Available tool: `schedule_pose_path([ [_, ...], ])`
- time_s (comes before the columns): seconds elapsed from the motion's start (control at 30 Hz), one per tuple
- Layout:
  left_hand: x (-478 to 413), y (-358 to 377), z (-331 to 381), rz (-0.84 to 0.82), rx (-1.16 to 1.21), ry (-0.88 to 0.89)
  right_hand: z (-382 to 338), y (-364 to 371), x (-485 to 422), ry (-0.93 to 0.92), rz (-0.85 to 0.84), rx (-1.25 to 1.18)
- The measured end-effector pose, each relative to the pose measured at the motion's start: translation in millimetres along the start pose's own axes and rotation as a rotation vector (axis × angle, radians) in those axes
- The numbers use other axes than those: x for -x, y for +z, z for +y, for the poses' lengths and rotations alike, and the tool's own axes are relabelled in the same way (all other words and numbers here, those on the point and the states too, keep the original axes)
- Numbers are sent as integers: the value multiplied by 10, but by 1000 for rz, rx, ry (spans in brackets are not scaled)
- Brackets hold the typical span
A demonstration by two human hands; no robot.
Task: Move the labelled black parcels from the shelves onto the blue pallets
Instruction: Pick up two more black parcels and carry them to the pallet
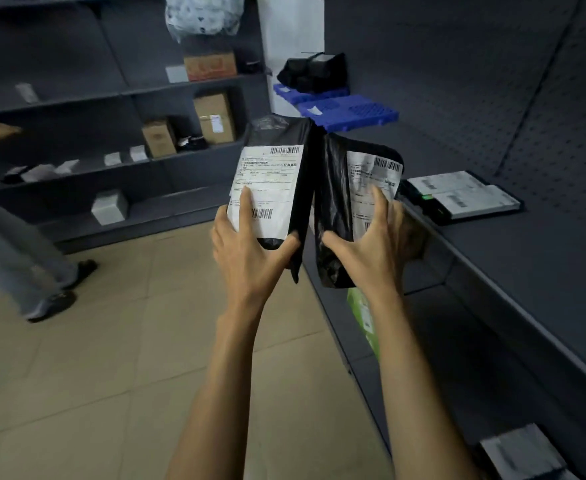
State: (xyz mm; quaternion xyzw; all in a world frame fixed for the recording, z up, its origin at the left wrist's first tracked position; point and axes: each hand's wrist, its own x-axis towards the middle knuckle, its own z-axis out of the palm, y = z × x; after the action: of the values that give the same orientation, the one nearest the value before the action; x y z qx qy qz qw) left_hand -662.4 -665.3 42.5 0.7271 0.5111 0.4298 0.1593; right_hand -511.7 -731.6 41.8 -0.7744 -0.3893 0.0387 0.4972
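I hold two black parcels upright in front of me, each with a white barcode label facing me. My left hand (250,251) grips the bottom of the left parcel (302,161), thumb and a finger on its label. My right hand (374,244) grips the right parcel (333,202) the same way. The two parcels touch along their inner edges. Two blue pallets (350,114) lie on the floor beyond them by the white pillar. The farther pallet carries a heap of black parcels (314,72). Another labelled black parcel (464,195) lies flat on the right shelf.
Dark shelving (527,258) runs along my right, with a green packet (364,317) on a lower level and a grey parcel (523,452) near the bottom. Shelves at the back left hold cardboard boxes (215,117) and small white packets. Another person's legs (24,258) stand at the left on the tiled floor.
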Motion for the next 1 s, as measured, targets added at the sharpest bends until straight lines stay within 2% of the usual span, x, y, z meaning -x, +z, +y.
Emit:
schedule_pose_path([
  [0.43, -1561, 620, -1022, -47, -16, -71, -120, 1601, -1242, 24, -97, -13],
  [0.63, -2735, 1254, -1305, -31, 52, -143, -218, 2353, -2478, -7, -146, 5],
  [0.87, -4495, 2016, -1363, 5, 75, -75, -440, 3014, -4224, -67, -108, 20],
  [1.0, -5112, 2439, -1604, -21, 152, -117, -425, 3521, -4824, -13, -140, 13],
])
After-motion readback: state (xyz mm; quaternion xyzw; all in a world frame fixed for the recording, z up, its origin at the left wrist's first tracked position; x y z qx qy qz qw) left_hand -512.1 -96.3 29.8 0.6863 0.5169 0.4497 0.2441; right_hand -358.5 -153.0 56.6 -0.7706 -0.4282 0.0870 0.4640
